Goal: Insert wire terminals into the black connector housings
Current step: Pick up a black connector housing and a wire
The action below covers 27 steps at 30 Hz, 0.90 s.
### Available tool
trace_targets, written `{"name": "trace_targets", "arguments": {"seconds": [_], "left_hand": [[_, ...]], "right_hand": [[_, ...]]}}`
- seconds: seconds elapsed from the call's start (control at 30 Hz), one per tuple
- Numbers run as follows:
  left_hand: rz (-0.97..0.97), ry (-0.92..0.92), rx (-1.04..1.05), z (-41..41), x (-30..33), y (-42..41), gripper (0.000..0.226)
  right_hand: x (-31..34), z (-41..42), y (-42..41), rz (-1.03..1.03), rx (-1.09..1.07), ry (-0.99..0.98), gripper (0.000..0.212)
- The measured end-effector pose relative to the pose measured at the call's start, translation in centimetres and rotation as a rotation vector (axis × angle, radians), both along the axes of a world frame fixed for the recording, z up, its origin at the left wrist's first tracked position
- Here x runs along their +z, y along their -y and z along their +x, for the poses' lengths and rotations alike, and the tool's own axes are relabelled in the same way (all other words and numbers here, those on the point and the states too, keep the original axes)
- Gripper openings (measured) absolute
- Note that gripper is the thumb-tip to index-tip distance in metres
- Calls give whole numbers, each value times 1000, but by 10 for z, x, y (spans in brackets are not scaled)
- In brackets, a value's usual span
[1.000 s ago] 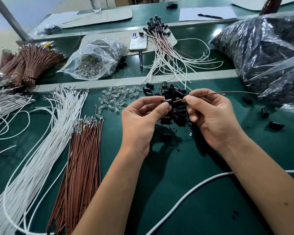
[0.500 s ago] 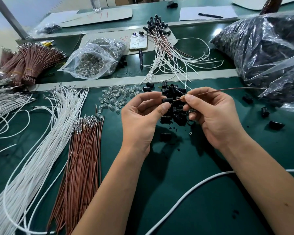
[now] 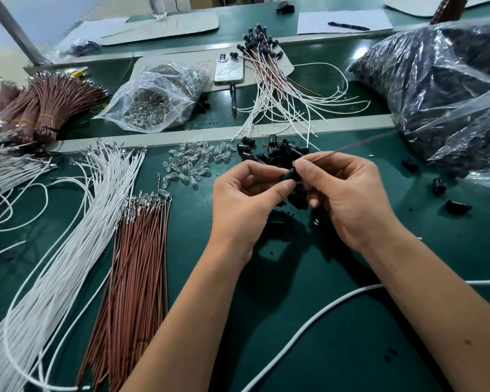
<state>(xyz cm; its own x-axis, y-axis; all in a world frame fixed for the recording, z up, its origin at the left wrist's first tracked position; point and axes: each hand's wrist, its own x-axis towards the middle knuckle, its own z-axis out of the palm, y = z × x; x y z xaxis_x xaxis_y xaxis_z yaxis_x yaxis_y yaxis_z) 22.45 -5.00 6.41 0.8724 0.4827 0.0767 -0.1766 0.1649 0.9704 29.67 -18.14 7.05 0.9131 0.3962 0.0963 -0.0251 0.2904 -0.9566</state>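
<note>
My left hand [image 3: 246, 199] pinches a small black connector housing [image 3: 289, 175] between thumb and fingers above the green table. My right hand [image 3: 343, 193] pinches a thin brown wire [image 3: 362, 141] right at the housing; the wire runs up and to the right from my fingertips. Its terminal end is hidden between my fingers and the housing. Behind my hands lies a pile of loose black housings [image 3: 277, 151]. Loose brown wires with terminals [image 3: 136, 250] and white wires [image 3: 77, 236] lie to the left.
Clear bulbs [image 3: 195, 162] are scattered left of the pile. A bag of bulbs [image 3: 156, 97], finished wire assemblies [image 3: 272, 80], a phone [image 3: 229, 67] and a big bag of black parts [image 3: 441, 89] sit behind. A white cable [image 3: 323, 312] crosses the front right.
My hands have closed together: the right fingertips now sit against the housing, and less of the brown wire shows between the two hands. The wire's free end has tilted upward.
</note>
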Motion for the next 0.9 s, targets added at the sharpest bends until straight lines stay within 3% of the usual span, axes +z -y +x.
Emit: {"name": "trace_targets", "arguments": {"seconds": [0.07,0.37,0.57,0.9], "left_hand": [[49,-11,-38,0,1,3,14],[-88,-13,-29,-2,5,8,15],[-158,8,89,-1,7,-2,14],[-248,-10,87,0,11,-5,13]], "right_hand": [[2,1,1,-23,-19,39,17],[0,-2,3,-200,58,146,20],[-3,-6,1,-423,9,506,6],[4,-4,7,-489,51,511,11]]}}
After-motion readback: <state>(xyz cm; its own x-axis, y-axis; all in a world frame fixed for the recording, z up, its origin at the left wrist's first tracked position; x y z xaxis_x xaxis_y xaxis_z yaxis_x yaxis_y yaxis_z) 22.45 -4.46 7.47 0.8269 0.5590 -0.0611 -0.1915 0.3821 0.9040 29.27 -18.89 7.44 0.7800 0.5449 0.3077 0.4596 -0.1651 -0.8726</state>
